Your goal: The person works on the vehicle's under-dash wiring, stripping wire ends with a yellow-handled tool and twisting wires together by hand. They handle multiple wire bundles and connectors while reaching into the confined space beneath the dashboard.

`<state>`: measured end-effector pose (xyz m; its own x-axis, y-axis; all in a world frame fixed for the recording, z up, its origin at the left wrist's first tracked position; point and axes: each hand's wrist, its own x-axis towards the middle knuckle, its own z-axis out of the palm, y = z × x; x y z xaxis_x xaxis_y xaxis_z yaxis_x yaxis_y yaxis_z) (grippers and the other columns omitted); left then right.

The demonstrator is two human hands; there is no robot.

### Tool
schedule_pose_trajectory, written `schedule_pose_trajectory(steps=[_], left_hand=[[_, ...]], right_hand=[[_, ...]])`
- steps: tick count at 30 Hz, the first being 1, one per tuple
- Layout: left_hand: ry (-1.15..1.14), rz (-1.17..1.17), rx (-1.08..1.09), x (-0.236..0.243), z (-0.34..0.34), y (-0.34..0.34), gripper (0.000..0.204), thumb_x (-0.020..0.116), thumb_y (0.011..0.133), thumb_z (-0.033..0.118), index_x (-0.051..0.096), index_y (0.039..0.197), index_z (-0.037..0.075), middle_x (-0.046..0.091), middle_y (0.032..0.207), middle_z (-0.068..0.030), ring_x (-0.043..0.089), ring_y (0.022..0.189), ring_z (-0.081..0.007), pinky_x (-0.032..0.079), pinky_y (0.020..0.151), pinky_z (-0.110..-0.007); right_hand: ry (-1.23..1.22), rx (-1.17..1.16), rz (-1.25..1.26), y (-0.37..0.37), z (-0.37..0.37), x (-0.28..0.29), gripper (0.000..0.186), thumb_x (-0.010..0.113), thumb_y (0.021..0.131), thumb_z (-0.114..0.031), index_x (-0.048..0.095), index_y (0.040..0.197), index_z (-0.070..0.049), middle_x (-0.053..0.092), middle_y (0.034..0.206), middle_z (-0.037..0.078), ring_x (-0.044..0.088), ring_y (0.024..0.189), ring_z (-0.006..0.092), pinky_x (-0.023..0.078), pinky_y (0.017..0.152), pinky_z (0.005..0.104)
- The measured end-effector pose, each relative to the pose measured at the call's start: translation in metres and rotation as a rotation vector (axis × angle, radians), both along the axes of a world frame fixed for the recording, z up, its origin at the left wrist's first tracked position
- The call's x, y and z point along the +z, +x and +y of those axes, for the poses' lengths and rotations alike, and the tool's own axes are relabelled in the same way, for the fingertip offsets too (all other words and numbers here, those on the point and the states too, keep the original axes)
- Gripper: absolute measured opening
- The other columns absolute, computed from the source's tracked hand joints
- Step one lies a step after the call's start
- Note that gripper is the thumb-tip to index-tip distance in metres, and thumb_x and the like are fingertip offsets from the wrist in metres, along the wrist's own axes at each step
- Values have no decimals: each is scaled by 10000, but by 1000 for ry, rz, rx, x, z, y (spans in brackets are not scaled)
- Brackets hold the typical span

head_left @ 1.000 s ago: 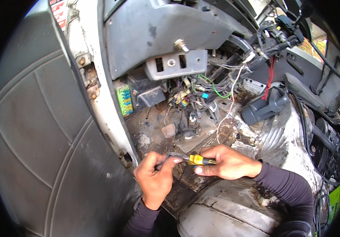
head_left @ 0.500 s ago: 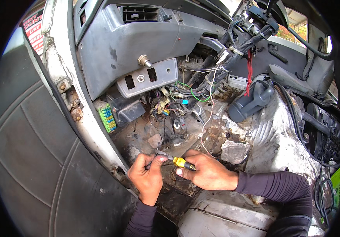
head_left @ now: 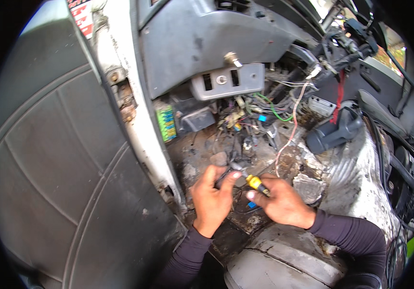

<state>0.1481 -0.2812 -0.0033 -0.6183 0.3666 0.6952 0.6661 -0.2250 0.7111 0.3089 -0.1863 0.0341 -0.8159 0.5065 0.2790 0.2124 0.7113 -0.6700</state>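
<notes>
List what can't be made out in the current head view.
All head view:
- What the left hand grips, if anything: covered by its thumb and fingers.
- Handle end of the yellow-and-black tool: covered by the right hand.
- Full shape of the green item: cut off by the dark fisheye rim.
- Wire tangle connections: too small, overlapping.

Up to my left, between the edge of the dark door (head_left: 58, 159) and the white door pillar (head_left: 143, 130), I see a slice of a sign (head_left: 83, 21) with pale lettering on red blocks stacked over white, its words cut off by the door and the pillar. On the yellow-and-black tool (head_left: 255, 183) in my right hand (head_left: 286, 201), any marking is too blurred for me to read, and on the small fuses (head_left: 169, 124) of the green fuse block (head_left: 161, 119), any figures are too tiny to make out
</notes>
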Motion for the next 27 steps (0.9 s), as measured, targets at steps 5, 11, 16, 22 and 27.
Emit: schedule_pose_trajectory(steps=[5, 11, 16, 22, 27], left_hand=[[-78, -63, -115, 16, -12, -4, 233, 720, 1003, 124, 698, 1187, -17, 741, 885, -72, 641, 766, -83, 532, 707, -272], [-18, 34, -238, 59, -24, -14, 205, 728, 993, 112, 710, 1135, -34, 734, 917, -59, 676, 820, -119, 543, 743, -270], [-48, -50, -365, 91, -38, -5, 172, 669, 1027, 144, 709, 1117, 3, 681, 809, -4, 609, 651, -66, 410, 506, -205], [-111, -135, -421, 102, -45, -3, 183, 634, 1031, 194, 708, 1036, 27, 610, 759, 34, 539, 619, -52, 373, 528, -191], [-52, 20, -269, 93, -35, -2, 133, 684, 1012, 157, 698, 998, 26, 610, 765, 43, 537, 656, -38, 403, 580, -195]], right_hand=[[237, 44, 61, 2, 5, 12, 262, 732, 958, -224, 651, 1020, 18, 623, 959, 204, 643, 918, 428, 505, 788, 490], [479, 64, 213, 1, 8, 31, 234, 748, 932, -117, 643, 1082, 29, 564, 973, 174, 605, 898, 379, 495, 814, 429], [730, 63, 312, 5, 14, 47, 257, 755, 916, -110, 647, 1097, 36, 613, 1100, 195, 639, 995, 407, 521, 861, 442], [790, 90, 348, 4, 19, 48, 283, 773, 906, -160, 641, 1062, 35, 620, 1067, 194, 624, 951, 422, 515, 831, 455], [560, 133, 258, 3, 18, 45, 273, 775, 916, -186, 649, 1038, 24, 585, 889, 165, 592, 833, 391, 477, 749, 441]])
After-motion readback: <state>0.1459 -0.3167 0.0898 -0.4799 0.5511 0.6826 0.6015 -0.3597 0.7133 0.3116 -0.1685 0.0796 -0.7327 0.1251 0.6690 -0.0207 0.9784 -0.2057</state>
